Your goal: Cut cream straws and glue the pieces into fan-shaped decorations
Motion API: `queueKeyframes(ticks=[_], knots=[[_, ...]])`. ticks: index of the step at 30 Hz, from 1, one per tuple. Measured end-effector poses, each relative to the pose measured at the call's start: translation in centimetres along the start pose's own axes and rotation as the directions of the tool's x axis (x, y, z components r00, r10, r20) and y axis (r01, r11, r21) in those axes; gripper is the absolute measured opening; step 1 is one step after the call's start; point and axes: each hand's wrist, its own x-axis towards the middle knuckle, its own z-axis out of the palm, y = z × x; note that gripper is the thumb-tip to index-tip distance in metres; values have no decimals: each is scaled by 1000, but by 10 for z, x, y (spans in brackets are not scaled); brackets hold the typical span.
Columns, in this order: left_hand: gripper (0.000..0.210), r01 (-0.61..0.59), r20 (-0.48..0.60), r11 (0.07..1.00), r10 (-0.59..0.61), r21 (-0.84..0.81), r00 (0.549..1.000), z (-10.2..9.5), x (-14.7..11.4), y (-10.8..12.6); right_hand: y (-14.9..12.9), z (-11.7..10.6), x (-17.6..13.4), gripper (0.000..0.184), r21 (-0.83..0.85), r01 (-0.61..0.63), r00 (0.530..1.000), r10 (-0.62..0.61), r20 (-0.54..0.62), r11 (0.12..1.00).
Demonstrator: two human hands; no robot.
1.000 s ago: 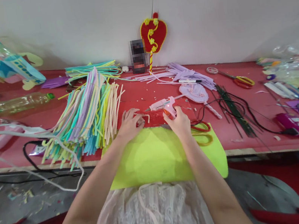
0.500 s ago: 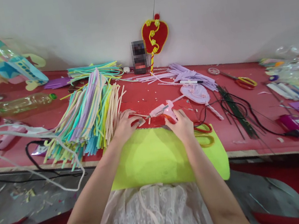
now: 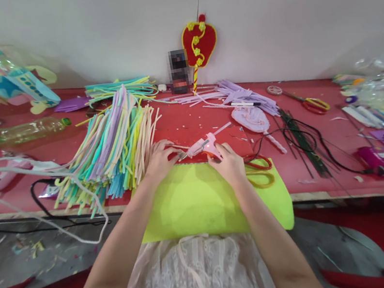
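Observation:
A pink hot glue gun (image 3: 201, 145) is gripped in my right hand (image 3: 229, 163), its nozzle pointing left and a clear glue stick jutting from its back. My left hand (image 3: 161, 161) is closed, fingers pinched around what looks like a peach pipe cleaner (image 3: 180, 147); the small piece at its fingertips is hard to make out. The nozzle is right by those fingertips, and whether it touches cannot be seen. Below both hands lies a lime-green sheet (image 3: 194, 202) over the table edge. Scissors (image 3: 261, 171) with red and yellow handles rest beside my right wrist.
Bundled pastel pipe cleaners (image 3: 104, 149) lie left, with a plastic bottle (image 3: 28, 131) and a white cable (image 3: 82, 233) nearby. A lilac coiled pipe-cleaner piece (image 3: 251, 119), green stems (image 3: 300, 140) and more scissors (image 3: 312, 104) are right. A red apple-shaped decoration (image 3: 199, 44) leans against the wall.
My right hand has shifted slightly left with the glue gun, bringing the nozzle closer to my left fingertips. The glue gun has turned a little. My left hand stays nearly in place.

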Motion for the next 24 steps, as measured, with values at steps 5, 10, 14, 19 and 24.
queueKeyframes(ticks=[5, 10, 14, 19, 24], knots=[[17, 5, -2, 1000, -5, -3, 1000, 2, 0, -3, -2, 0, 0, 43, 2, 6, 1000, -6, 11, 1000], [17, 2, -8, 1000, -2, -11, 1000, 4, 0, -4, -2, 0, 0, 43, 12, 4, 1000, -4, 10, 1000], [17, 6, -10, 1000, -6, -16, 1000, 3, -1, -4, -2, 1, -1, 44, 7, -5, 1000, 5, 20, 1000], [17, 16, -6, 1000, -16, -18, 1000, 0, -1, -1, -1, 2, -1, 44, 8, -15, 999, 15, 29, 1000], [19, 20, -2, 1000, -20, -18, 1000, 0, 0, -1, -1, 1, -1, 44, 5, -24, 999, 24, 30, 1000]])
